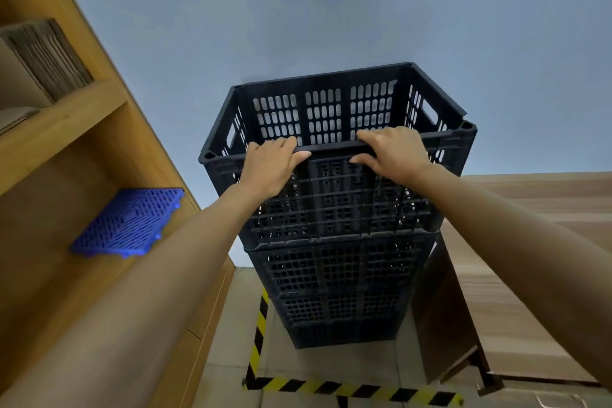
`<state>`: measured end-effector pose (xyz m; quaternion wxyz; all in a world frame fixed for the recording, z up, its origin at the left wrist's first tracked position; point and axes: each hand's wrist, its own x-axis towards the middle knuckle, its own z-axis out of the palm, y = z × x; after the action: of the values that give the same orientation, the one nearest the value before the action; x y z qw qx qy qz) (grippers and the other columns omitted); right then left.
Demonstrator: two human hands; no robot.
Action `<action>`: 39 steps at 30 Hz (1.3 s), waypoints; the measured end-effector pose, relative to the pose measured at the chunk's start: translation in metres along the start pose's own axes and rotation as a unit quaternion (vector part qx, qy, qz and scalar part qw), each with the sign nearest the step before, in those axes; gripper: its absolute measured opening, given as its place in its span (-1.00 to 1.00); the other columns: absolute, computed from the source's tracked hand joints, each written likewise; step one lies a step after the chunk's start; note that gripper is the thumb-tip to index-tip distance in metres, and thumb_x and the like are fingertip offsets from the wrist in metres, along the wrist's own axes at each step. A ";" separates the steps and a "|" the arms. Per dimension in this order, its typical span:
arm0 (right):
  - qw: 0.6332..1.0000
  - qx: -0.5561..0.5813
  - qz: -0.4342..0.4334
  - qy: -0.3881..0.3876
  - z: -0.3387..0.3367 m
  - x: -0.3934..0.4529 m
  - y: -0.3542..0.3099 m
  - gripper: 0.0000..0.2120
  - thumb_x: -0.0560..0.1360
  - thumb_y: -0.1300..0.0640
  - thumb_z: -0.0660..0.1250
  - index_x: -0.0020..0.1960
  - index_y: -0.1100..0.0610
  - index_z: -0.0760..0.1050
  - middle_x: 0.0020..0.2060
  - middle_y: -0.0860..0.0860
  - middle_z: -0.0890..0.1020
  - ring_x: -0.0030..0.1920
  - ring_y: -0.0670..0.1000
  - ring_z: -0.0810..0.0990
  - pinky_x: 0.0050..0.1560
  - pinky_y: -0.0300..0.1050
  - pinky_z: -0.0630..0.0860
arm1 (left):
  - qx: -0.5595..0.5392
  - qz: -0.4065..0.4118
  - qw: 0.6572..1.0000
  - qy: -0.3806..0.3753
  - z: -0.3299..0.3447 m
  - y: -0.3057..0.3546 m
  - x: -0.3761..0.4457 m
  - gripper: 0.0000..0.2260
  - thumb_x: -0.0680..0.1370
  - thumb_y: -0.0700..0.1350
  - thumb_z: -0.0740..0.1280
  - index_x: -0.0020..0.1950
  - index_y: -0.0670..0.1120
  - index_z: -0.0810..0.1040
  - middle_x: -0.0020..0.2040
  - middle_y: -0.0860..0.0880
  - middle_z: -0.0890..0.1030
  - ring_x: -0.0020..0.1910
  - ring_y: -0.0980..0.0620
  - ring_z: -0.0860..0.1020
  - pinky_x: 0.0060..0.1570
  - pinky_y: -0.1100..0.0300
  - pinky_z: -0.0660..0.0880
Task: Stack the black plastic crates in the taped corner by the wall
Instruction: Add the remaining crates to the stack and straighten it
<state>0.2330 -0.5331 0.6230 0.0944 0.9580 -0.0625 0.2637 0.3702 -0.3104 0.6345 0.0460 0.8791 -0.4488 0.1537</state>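
Observation:
A tall stack of black plastic crates [341,291] stands against the grey-blue wall, inside a corner marked by yellow-and-black floor tape [351,389]. The top crate [324,113] is open and empty, its slotted walls showing the wall behind. My left hand [270,169] grips the near rim of the top crate, fingers over the edge and thumb along the rim. My right hand [394,152] holds the same rim further right, fingers curled over it.
A wooden shelf unit [99,129] stands close on the left, with a blue plastic grid panel [127,223] and flattened cardboard [43,56] on it. Large cardboard boxes [516,275] stand close on the right of the stack.

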 end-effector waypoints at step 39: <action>0.995 -0.011 0.057 -0.077 -0.008 0.016 -0.058 -0.60 0.54 -0.24 0.20 0.07 0.10 0.40 -0.14 0.02 0.63 -0.18 0.09 0.59 -0.11 -0.03 0.43 | -0.031 0.002 0.998 -0.053 -0.001 -0.051 -0.005 -0.56 0.66 0.18 -0.02 0.29 -0.08 0.40 0.18 -0.06 0.54 0.20 -0.12 0.47 0.24 -0.13 0.32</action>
<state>0.2523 -0.4763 0.6290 0.0844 0.9691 -0.1269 0.1938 0.4076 -0.2759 0.6366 0.0484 0.8832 -0.4571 0.0930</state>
